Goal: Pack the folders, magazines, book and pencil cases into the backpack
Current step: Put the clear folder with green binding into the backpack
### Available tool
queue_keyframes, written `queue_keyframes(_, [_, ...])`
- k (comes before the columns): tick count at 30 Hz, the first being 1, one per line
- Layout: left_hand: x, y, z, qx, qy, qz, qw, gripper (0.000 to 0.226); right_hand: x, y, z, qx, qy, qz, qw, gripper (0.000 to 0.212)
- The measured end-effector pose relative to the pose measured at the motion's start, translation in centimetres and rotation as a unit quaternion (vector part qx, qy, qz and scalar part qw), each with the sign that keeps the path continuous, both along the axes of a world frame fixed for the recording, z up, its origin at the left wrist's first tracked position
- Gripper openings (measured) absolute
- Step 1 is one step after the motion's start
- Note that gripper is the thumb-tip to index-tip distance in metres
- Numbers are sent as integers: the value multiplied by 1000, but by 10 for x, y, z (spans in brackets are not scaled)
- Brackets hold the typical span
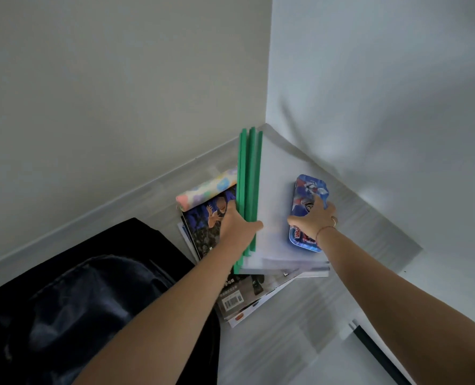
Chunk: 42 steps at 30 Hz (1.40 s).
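Observation:
A stack of clear folders with green spines lies on the floor in the room's corner. My left hand grips the green spine edge of the folders. On top of them rests a blue pictured tin pencil case, and my right hand lies over its near half, fingers curled on it. A pastel fabric pencil case sits left of the spines. Magazines and a book with a barcode lie under the folders. The black backpack lies at the lower left.
Two white walls meet just behind the stack. Grey wood-look floor runs to the right. A dark strip with a white panel shows at the lower right edge.

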State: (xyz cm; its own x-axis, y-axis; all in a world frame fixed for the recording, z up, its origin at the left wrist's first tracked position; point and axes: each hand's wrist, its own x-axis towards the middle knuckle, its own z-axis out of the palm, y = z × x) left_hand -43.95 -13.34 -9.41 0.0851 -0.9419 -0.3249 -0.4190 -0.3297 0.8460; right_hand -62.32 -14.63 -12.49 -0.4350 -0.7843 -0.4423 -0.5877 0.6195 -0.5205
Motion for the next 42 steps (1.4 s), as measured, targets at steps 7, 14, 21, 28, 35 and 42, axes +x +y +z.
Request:
queue_keyframes(7, [83, -12, 19, 5, 61, 62, 996, 52, 3, -6, 3, -2, 4, 54, 999, 89])
queue_keyframes(14, [127, -6, 42, -27, 89, 48, 995, 64, 12, -12, 16, -94, 66, 118, 986, 78])
queue_keyframes(21, [145, 5, 84, -72, 131, -25, 988, 55, 67, -20, 45, -108, -455, 62, 882, 110])
queue_keyframes(28, [154, 11, 97, -58, 161, -77, 982, 45, 51, -18, 63, -117, -644, 124, 746, 77])
queue_keyframes(35, [137, 9, 85, -2, 135, -43, 990, 43, 4, -9, 96, -193, -525, 144, 816, 26])
queue_keyframes(42, [106, 3, 59, -24, 151, 83, 985, 36, -1, 6, 101, -204, -353, 170, 897, 26])
